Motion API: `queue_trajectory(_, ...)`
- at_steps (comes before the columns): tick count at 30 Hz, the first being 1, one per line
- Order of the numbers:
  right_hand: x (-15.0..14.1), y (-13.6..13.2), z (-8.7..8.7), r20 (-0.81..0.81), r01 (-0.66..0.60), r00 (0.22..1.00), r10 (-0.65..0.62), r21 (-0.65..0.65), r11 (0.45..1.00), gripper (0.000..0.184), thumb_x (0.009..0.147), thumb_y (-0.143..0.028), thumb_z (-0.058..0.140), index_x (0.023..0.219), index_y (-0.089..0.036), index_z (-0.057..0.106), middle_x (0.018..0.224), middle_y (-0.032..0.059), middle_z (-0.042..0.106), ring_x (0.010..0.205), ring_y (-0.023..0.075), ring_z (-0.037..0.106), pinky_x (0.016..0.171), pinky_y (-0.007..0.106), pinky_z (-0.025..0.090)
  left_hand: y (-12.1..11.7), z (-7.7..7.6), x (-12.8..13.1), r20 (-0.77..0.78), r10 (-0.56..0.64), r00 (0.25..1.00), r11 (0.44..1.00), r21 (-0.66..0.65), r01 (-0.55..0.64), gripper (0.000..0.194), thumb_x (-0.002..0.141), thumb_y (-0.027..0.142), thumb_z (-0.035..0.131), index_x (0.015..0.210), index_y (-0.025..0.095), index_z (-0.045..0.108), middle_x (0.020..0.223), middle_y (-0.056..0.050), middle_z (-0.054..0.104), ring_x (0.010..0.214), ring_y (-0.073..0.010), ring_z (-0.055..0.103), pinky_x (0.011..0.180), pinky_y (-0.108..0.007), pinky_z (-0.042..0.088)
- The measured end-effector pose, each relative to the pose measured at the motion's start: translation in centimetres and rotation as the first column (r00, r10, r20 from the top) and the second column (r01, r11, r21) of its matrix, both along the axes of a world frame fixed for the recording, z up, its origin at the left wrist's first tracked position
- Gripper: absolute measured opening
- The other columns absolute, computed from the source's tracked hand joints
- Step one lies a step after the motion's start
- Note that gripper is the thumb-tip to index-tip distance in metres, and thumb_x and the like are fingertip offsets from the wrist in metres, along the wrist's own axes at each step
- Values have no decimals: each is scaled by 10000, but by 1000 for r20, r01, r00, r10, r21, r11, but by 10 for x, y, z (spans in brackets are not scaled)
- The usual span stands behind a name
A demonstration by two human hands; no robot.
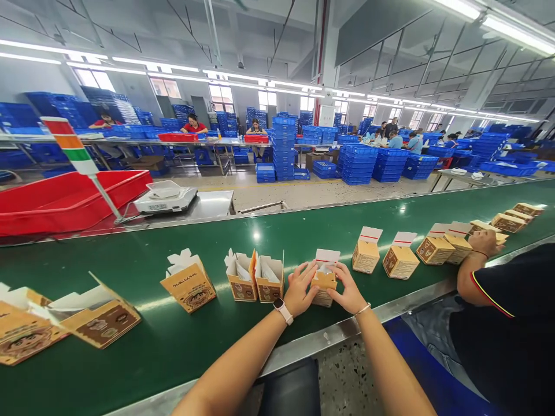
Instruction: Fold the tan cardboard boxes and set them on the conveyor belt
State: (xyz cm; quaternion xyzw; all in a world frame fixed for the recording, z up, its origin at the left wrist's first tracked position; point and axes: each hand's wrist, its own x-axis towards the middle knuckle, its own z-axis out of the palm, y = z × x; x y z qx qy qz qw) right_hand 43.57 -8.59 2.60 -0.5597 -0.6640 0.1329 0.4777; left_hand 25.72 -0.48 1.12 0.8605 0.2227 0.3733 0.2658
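Green belt runs beneath everything, a red bin lies beyond its left end, and on the belt a small carton sits between the left hand and right hand, both gripping it.

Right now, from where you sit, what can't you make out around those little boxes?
- Contents of the box between the hands: head view, mostly hidden by its flaps and the fingers of the left hand and right hand.
- Left side of the leftmost box: head view, cut off by the left edge.
- Fine print on the boxes: head view, too small.
- Readout on the scale: head view, too small.
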Motion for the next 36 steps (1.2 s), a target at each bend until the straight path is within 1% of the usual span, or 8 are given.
queue_trajectory(5, 3, 12, 24, 111, -6, 994, 25, -165, 986, 409, 671, -461, 741, 995, -218, 683, 1097, 99, 575, 1114, 266, 519, 1025, 498, 384, 10, 6, 4, -75, 48, 996, 987, 154, -36, 476, 905, 394, 429, 1353, 239, 481, 1401, -85, 495, 1219, -295, 399, 972, -478, 338)
queue_trajectory(10, 5, 11, 19, -207, -28, 978, 3, -121, 992, 460, 702, -536, 684, 1033, -218, 647, 1128, 91, 599, 1048, 226, 580, 970, 439, 441, -1, 11, 25, 16, 95, 995, 992, 88, -96, 325, 904, 328, 433, 1130, 256, 655, 1280, -72, 580, 1182, -291, 423, 961, -486, 357)
queue_trajectory(15, -4, 11, -3, -562, 407, 739, -372, -69, 911, 362, 643, -504, 690, 823, -201, 605, 1069, 94, 607, 967, 223, 613, 837, 362, 515, -14, 15, 56, 270, 124, 955, 959, -278, -47, 214, 848, 215, 496, 738, 185, 677, 1115, -101, 598, 1094, -249, 524, 974, -433, 407)
queue_trajectory(18, -4, 17, -12, -689, 487, 539, -485, -215, 847, 439, 536, -395, 739, 866, -226, 506, 900, 37, 614, 822, 204, 640, 711, 345, 554, -16, 23, 71, 331, 300, 895, 744, -668, -2, 54, 749, 127, 605, 726, 173, 586, 1026, -74, 571, 1007, -188, 573, 940, -347, 448)
queue_trajectory(22, 7, 23, -14, -664, 462, 542, -515, -277, 843, 400, 526, -288, 710, 846, -230, 478, 782, 14, 618, 712, 203, 645, 630, 351, 564, -8, 36, 85, 200, 363, 910, 339, -938, 71, 370, 679, 42, 654, 975, 186, 486, 968, -56, 586, 857, -162, 623, 821, -342, 514)
queue_trajectory(26, 20, 27, -14, -599, 454, 583, -548, -319, 832, 292, 570, -266, 668, 807, -220, 505, 683, 27, 619, 642, 232, 643, 569, 380, 555, -1, 48, 98, 147, 261, 954, 221, -971, 89, 378, 668, 61, 667, 981, 150, 476, 829, -67, 621, 679, -197, 642, 677, -386, 542)
queue_trajectory(31, 25, 11, -6, -533, 605, 574, -622, -236, 761, 406, 699, -369, 592, 1054, -201, 489, 931, 96, 604, 925, 271, 622, 773, 436, 541, -24, 61, 99, 169, 302, 938, 283, -956, 81, 390, 724, 135, 649, 1074, 158, 479, 1084, -122, 609, 969, -211, 625, 871, -345, 494)
queue_trajectory(36, -23, -17, 3, -306, 709, 705, -640, 337, 619, 368, 803, -380, 536, 1114, -203, 451, 1124, 135, 477, 1117, 270, 497, 942, 467, 447, -77, 41, 37, 324, 186, 927, 723, -685, 94, 324, 710, 144, 605, 1028, 177, 555, 1104, -98, 608, 1088, -221, 549, 986, -356, 411)
